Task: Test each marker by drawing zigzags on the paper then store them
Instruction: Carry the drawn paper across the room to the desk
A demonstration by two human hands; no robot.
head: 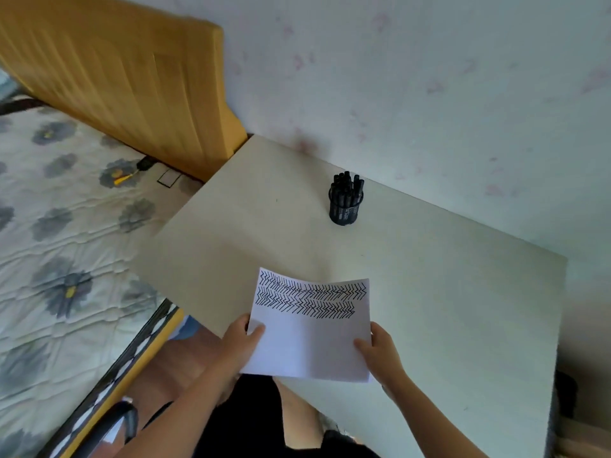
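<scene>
The person holds a sheet of paper (310, 338) between both hands, over the near edge of the pale desk (429, 276). The left hand (243, 342) grips the sheet's left edge, its thumb lying across the top face and its fingers curled underneath. The right hand (378, 350) pinches the right edge in the same way, thumb on top and fingers below. The two hands sit well apart, one on each side of the sheet, at about its middle height.

The paper sags a little between them and its far edge curves upward. Its far half carries two dense bands of dark zigzags (310, 297), while the near half, between the hands, is blank. The near corners of the sheet reach past the desk's edge, above the person's lap.

The markers (347, 186) stand upright, packed together in a dark round holder (345, 209) farther back on the desk, near the wall (429, 94) and well apart from the paper and both hands. All of them show black caps.

To the left of the desk lies a bed (59, 209) with a flowered quilt and a yellow headboard (132, 77).
</scene>
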